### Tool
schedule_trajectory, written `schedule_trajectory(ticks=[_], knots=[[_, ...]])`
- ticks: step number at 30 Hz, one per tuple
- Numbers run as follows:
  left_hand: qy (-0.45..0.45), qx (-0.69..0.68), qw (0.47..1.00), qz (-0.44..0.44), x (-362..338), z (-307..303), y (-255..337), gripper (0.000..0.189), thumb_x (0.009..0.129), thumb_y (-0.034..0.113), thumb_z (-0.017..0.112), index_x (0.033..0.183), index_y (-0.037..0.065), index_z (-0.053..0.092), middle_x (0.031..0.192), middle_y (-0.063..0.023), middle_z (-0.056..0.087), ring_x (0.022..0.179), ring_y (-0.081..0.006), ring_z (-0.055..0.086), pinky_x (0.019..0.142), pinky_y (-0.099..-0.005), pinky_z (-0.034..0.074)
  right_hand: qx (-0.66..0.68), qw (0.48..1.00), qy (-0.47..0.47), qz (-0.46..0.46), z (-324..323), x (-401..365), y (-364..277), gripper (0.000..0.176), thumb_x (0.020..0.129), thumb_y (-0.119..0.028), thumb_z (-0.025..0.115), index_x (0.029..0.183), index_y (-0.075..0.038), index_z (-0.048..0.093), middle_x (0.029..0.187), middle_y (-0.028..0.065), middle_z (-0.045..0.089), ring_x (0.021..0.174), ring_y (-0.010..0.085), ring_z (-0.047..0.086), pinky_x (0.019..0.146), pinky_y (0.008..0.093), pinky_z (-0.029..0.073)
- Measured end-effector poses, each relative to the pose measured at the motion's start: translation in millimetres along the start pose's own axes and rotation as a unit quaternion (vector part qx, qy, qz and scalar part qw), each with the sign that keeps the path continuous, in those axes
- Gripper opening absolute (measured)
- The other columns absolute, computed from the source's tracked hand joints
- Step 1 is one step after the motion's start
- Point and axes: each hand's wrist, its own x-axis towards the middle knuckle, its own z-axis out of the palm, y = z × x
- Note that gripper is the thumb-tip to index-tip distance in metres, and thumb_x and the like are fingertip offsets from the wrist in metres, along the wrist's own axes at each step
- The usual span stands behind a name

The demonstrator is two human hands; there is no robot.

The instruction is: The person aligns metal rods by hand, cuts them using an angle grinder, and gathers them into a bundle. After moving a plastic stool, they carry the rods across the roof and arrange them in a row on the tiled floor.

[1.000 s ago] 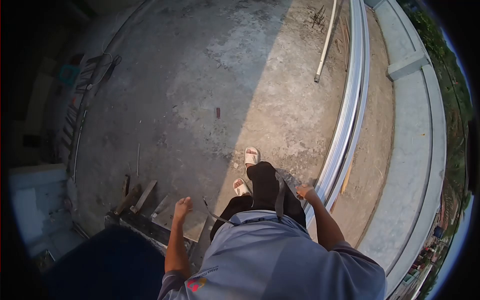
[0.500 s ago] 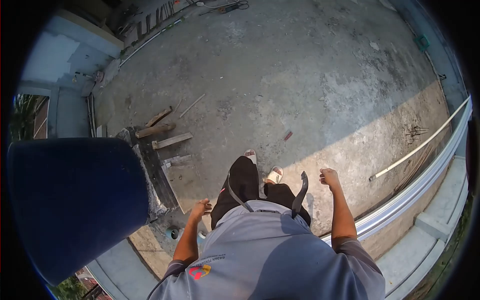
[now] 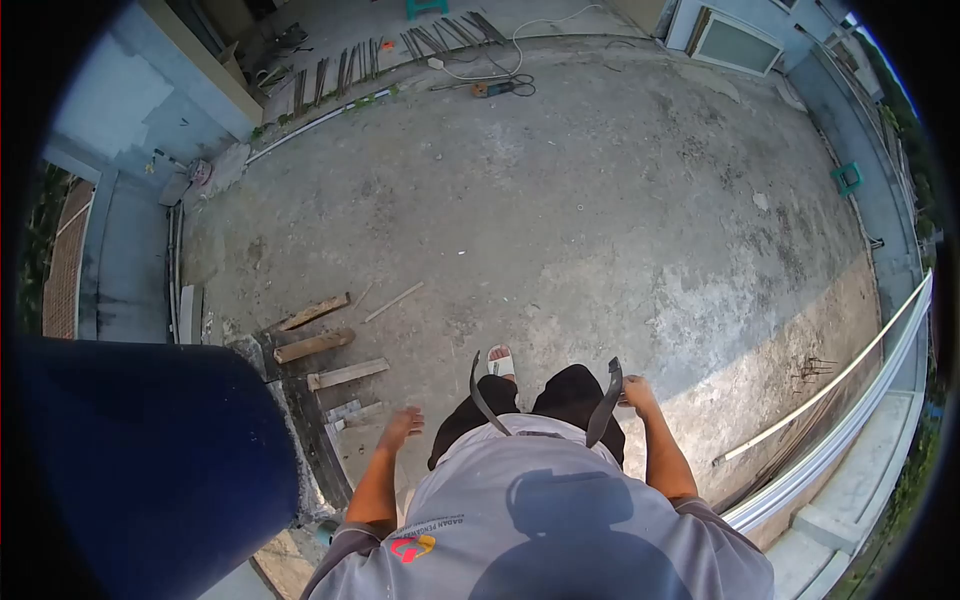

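My left hand (image 3: 403, 426) hangs at my left side, its fingers loosely stretched and holding nothing. It is nearest to the short wood pieces on the floor. My right hand (image 3: 636, 391) is beside my right thigh with its fingers curled in; no object shows in it. Just left of it, a dark belt end (image 3: 603, 405) sticks up from my waist and overlaps the fingertips in view. Another dark strap (image 3: 483, 395) curves up on the left of my waist. One light sandal (image 3: 500, 360) shows ahead of my legs.
A large dark blue tank-like shape (image 3: 150, 450) stands close on my left. Wood blocks (image 3: 315, 346) lie beyond it. A pale pole (image 3: 820, 375) and metal lengths (image 3: 850, 430) run along the right wall. Farther off are a corded power tool (image 3: 492, 89), thin rods (image 3: 350, 68) and a green stool (image 3: 848, 179).
My view has tipped up, showing more of the far floor. The legs have stepped, and one sandal has gone out of sight. The right hand has come closer to the belt end.
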Motion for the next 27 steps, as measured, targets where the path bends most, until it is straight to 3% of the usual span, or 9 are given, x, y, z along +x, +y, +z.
schedule_trajectory(ticks=[5,11,14,17,19,21,27], knots=[[0.084,0.059,0.984,0.143,59,-24,222,0.036,0.098,0.039,0.060,0.111,0.006,0.066,0.096,-0.0050,0.069,0.086,-0.0164,0.065,0.075,-0.0337,0.054,-0.026,0.999,-0.003,0.035,15,32,-61,0.030,0.090,-0.027,0.070,0.102,0.001,0.068,0.085,0.0130,0.070,0.064,0.0222,0.068,0.056,0.0348,0.057],[0.055,0.093,0.970,0.216,112,9,374,0.038,0.099,0.039,0.058,0.113,0.006,0.068,0.093,-0.0039,0.069,0.083,-0.0151,0.065,0.074,-0.0315,0.053,-0.048,0.995,-0.012,0.087,19,101,-118,0.030,0.090,-0.027,0.071,0.099,0.001,0.068,0.085,0.0136,0.070,0.065,0.0232,0.068,0.057,0.0371,0.058],[0.004,0.099,0.976,0.194,143,21,396,0.037,0.100,0.037,0.059,0.116,0.005,0.067,0.097,-0.0061,0.070,0.087,-0.0164,0.066,0.077,-0.0328,0.054,-0.046,0.994,-0.010,0.102,32,156,-172,0.032,0.090,-0.027,0.071,0.102,0.002,0.067,0.083,0.0133,0.068,0.062,0.0214,0.066,0.053,0.0346,0.056],[-0.031,0.106,0.991,0.073,170,4,355,0.041,0.098,0.040,0.061,0.118,0.004,0.064,0.099,-0.0087,0.069,0.090,-0.0188,0.067,0.076,-0.0363,0.055,-0.039,0.993,-0.032,0.104,59,186,-226,0.031,0.090,-0.027,0.070,0.102,0.002,0.067,0.083,0.0127,0.069,0.062,0.0209,0.066,0.054,0.0345,0.056],[0.000,0.099,0.995,-0.006,157,-1,354,0.040,0.097,0.042,0.060,0.111,0.004,0.065,0.093,-0.0066,0.068,0.082,-0.0212,0.066,0.074,-0.0396,0.055,-0.051,0.994,-0.052,0.082,75,201,-283,0.030,0.090,-0.026,0.070,0.101,0.002,0.068,0.084,0.0122,0.069,0.063,0.0202,0.066,0.055,0.0337,0.056],[0.026,0.056,0.996,-0.071,164,-17,341,0.042,0.097,0.043,0.061,0.113,0.004,0.064,0.096,-0.0100,0.069,0.084,-0.0239,0.067,0.075,-0.0420,0.055,-0.043,0.996,-0.069,0.038,83,202,-350,0.030,0.090,-0.026,0.070,0.101,0.001,0.068,0.084,0.0115,0.069,0.064,0.0192,0.066,0.056,0.0321,0.055],[0.057,-0.051,0.992,-0.098,187,-40,360,0.044,0.098,0.042,0.060,0.118,0.003,0.063,0.104,-0.0148,0.070,0.088,-0.0277,0.068,0.080,-0.0454,0.055,-0.022,0.997,-0.053,-0.051,73,268,-481,0.028,0.091,-0.023,0.065,0.105,0.001,0.072,0.081,0.0095,0.068,0.066,0.0170,0.066,0.059,0.0298,0.055]])
